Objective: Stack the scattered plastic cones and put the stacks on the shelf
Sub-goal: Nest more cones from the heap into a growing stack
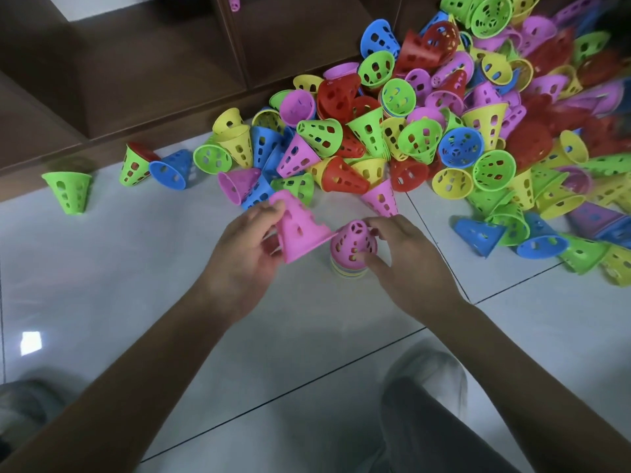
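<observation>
A big heap of perforated plastic cones (426,131) in green, yellow, pink, red and blue covers the floor at upper right. My left hand (246,254) grips a single pink cone (297,230), tilted with its narrow end to the upper left. Just to its right stands a short stack of cones (351,250) on the floor, a pink one on top with several coloured rims showing below. My right hand (406,261) holds this stack with curled fingers and thumb. The dark wooden shelf (170,63) runs along the top left.
A lone green cone (70,191) stands at far left, with a green and a blue one (150,167) beside the shelf foot. The floor is white glossy tile (136,285). My knees (426,404) show at the bottom.
</observation>
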Action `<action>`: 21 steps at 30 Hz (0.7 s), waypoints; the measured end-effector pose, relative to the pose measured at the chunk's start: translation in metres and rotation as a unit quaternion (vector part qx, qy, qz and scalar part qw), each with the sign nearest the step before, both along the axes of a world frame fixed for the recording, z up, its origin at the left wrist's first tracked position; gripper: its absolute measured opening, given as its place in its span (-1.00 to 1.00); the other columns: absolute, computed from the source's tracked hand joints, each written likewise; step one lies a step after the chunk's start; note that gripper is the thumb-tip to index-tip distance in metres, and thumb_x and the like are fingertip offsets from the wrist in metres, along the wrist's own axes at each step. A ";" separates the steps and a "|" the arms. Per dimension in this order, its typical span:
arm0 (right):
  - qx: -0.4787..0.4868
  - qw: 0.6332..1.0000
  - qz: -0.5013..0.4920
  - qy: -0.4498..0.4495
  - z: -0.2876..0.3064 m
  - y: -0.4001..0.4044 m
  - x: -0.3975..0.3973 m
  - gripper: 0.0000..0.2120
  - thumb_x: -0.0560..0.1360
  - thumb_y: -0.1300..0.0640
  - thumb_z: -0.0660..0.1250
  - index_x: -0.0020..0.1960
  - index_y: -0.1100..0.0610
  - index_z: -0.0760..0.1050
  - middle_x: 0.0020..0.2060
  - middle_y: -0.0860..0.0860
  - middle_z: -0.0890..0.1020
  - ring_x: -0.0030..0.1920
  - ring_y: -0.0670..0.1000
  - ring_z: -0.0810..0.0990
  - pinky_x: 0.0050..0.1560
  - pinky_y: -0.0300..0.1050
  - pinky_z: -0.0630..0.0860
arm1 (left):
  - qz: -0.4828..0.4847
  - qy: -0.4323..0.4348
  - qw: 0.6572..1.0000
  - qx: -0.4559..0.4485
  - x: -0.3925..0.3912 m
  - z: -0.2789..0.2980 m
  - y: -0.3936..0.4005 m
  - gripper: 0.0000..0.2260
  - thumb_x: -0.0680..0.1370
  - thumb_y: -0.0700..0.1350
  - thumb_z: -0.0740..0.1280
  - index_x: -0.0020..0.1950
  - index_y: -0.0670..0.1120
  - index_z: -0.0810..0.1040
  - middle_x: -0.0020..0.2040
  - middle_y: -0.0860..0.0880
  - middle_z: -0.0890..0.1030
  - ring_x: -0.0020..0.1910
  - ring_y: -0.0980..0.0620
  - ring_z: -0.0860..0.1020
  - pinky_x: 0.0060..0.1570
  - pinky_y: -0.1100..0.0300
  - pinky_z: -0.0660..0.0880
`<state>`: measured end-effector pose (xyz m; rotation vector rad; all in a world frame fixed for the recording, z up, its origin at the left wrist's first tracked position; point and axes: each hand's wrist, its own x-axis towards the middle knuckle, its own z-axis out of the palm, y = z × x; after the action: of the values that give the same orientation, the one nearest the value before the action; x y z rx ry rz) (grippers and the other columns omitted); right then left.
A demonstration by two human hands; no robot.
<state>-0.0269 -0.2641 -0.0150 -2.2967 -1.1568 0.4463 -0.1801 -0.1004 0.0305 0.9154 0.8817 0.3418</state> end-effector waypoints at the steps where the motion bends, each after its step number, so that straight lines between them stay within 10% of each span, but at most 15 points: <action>1: 0.001 1.000 -0.004 0.005 -0.002 -0.002 0.001 -0.59 0.50 0.09 0.45 0.32 0.01 0.48 0.13 -0.04 0.53 0.14 0.03 0.53 0.07 0.01 0.54 | -0.008 -0.016 0.999 0.036 0.003 0.000 0.000 -0.90 0.64 -0.08 0.31 0.03 -0.05 0.61 -0.02 -0.03 0.69 0.05 0.00 0.66 0.17 0.00 0.54; 9: 0.025 0.995 -0.081 0.052 -0.010 -0.023 0.008 -0.66 0.53 0.20 0.39 0.28 0.01 0.50 0.06 -0.11 0.61 -0.03 -0.09 0.60 0.05 0.04 0.58 | -0.168 -0.032 0.925 0.340 0.028 -0.003 -0.024 -0.74 0.56 -0.19 0.44 0.23 -0.02 0.58 0.13 0.09 0.66 0.18 0.06 0.62 0.23 0.09 0.55; 21: 0.071 0.984 -0.145 0.081 0.012 -0.022 0.015 -0.82 0.58 0.19 0.35 0.15 0.02 0.57 -0.07 -0.13 0.65 -0.07 -0.24 0.59 -0.04 -0.14 0.58 | -0.250 0.051 0.839 0.481 0.040 -0.048 -0.027 -0.66 0.48 -0.13 0.51 0.23 -0.04 0.58 0.12 0.09 0.63 0.10 0.17 0.54 0.09 0.29 0.48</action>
<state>-0.0122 -0.2858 -0.0025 -2.2113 -0.7360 0.4165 -0.1404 -0.1277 -0.0173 2.0701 0.4912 0.2696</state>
